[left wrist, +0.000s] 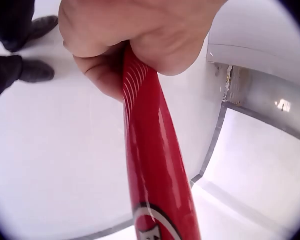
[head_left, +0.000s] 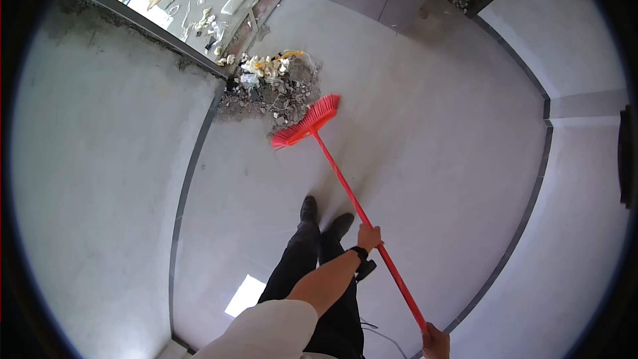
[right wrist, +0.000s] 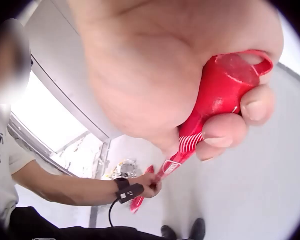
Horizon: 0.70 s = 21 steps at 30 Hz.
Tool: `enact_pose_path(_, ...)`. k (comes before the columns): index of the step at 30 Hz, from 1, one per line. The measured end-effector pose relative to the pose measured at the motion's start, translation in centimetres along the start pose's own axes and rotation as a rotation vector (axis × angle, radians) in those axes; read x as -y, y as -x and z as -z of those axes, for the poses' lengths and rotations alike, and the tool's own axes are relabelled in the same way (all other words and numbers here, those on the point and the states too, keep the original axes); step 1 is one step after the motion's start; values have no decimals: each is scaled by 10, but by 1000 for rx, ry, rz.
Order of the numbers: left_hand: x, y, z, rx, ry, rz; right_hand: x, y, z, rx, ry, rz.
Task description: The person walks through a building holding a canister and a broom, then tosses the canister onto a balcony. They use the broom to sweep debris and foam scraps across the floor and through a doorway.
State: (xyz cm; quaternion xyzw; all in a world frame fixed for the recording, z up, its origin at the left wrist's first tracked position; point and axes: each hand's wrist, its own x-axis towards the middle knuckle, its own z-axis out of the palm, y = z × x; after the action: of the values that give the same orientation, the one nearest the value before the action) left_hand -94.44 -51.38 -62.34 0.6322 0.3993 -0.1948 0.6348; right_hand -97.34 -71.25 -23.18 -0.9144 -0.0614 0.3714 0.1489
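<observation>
A red broom (head_left: 325, 113) stands with its bristles on the floor, at the near edge of a pile of dirt and rubble (head_left: 282, 90) in the head view. Partway up its red handle (head_left: 345, 189), my left hand (head_left: 369, 236) grips the shaft. In the left wrist view the fingers of that hand (left wrist: 140, 35) curl round the glossy, white-striped handle (left wrist: 152, 135). My right hand (head_left: 435, 342) holds the top end, low in the head view. Its fingers wrap the capped handle end (right wrist: 225, 80), which has a hanging loop, in the right wrist view.
Pale foam scraps and an orange strip lie on the pile, beside a doorway sill (head_left: 256, 20). Beyond it, more litter (head_left: 206, 26) covers the floor. Dark skirting (head_left: 193, 179) runs along the left wall. My shoes (head_left: 309, 209) stand behind the broom head; a cable (head_left: 389, 336) trails below.
</observation>
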Motion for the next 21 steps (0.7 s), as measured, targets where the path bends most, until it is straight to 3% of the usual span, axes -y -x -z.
enact_pose_path(2,-16,-16,26,-62,410,316,3,-16,-12,-29,0,29)
enact_pose_path(5,-14,-50,30,-63,578,268,2,-51,-17,-11,51,17)
enact_pose_path(8,-64,-59,47,-133,504,238,-4,-85,-4,-10,85,12)
enact_pose_path(9,-72,-67,46,-171,515,227,31,-101,6,102,114,-195)
enact_pose_path(11,-75,-90,48,-154,541,208,30,-124,7,-4,71,-100)
enact_pose_path(16,-125,-143,75,-164,507,188,45,-195,30,6,57,-54)
enact_pose_path(21,-173,-203,123,-195,531,164,97,-276,53,56,25,-25)
